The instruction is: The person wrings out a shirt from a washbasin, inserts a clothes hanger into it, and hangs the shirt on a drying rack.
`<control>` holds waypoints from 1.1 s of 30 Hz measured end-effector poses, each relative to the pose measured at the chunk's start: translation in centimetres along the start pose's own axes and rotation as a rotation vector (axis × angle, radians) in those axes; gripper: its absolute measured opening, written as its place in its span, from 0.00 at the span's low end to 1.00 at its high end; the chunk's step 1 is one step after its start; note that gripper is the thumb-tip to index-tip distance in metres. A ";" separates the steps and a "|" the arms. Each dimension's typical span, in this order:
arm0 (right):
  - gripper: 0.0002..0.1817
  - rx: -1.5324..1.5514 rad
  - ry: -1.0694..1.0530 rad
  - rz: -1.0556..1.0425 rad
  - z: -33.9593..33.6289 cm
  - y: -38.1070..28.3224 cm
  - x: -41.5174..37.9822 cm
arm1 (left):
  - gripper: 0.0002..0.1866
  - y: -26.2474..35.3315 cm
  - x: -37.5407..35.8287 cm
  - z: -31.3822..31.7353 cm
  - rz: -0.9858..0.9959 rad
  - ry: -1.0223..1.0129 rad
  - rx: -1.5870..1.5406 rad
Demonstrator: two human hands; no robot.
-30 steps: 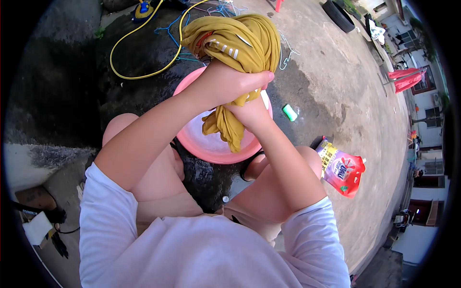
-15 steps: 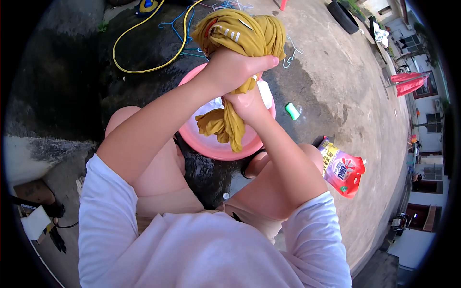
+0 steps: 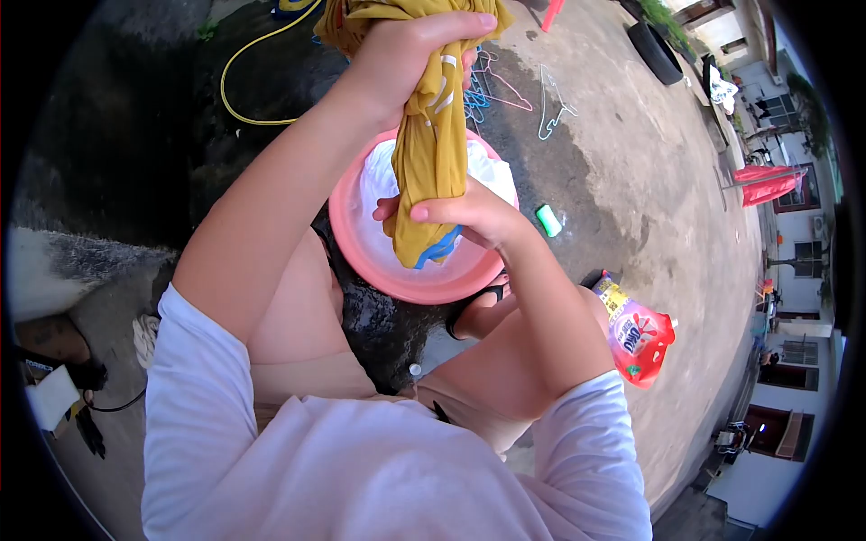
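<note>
A mustard-yellow garment with white print hangs between my two hands above a pink basin. My left hand is closed around its bunched upper part, near the top edge of the view. Lower down, my right hand holds the hanging end, thumb in front and fingertips showing behind the cloth. A blue patch shows at the garment's bottom. White cloth lies in the basin, partly hidden by the garment.
A green and white soap bar lies on the concrete right of the basin, with a red and purple detergent bag nearer me. Hangers and a yellow hose lie beyond. A dark tire is farther right.
My left hand has moved up with the bunched cloth. The tight twist between the hands has loosened into a longer hanging length, and my right hand has shifted slightly down along it.
</note>
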State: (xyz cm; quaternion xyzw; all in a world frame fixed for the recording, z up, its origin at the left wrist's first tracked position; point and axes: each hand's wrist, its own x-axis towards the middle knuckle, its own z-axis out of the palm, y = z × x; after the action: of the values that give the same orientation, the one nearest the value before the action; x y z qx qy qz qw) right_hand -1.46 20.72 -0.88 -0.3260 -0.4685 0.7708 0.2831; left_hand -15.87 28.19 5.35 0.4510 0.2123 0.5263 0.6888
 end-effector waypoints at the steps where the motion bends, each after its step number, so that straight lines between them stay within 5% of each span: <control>1: 0.23 0.019 0.020 0.013 0.0 0.0 -0.1 | 0.06 0.2 0.3 -0.3 0.012 0.009 -0.061; 11: 0.12 -0.308 0.434 -0.023 -0.2 1.6 1.1 | 0.04 0.4 0.4 -0.7 0.076 0.056 -0.106; 17: 0.07 -0.284 0.426 -0.047 0.3 1.1 0.9 | 0.04 0.5 0.3 -0.9 0.066 0.068 -0.103; 26: 0.33 -0.281 0.276 -0.076 -2.1 -0.2 -0.4 | 0.06 1.5 0.7 -2.8 0.029 0.101 -0.197; 33: 0.36 -0.299 0.561 -0.358 -3.0 -3.5 -2.1 | 0.11 1.2 0.1 -3.9 -0.074 0.095 0.117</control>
State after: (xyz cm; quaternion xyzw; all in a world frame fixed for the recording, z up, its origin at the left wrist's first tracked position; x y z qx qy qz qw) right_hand 2.61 22.19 1.76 -0.4752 -0.5300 0.5125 0.4802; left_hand -19.47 29.86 4.46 0.4570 0.2916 0.5078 0.6696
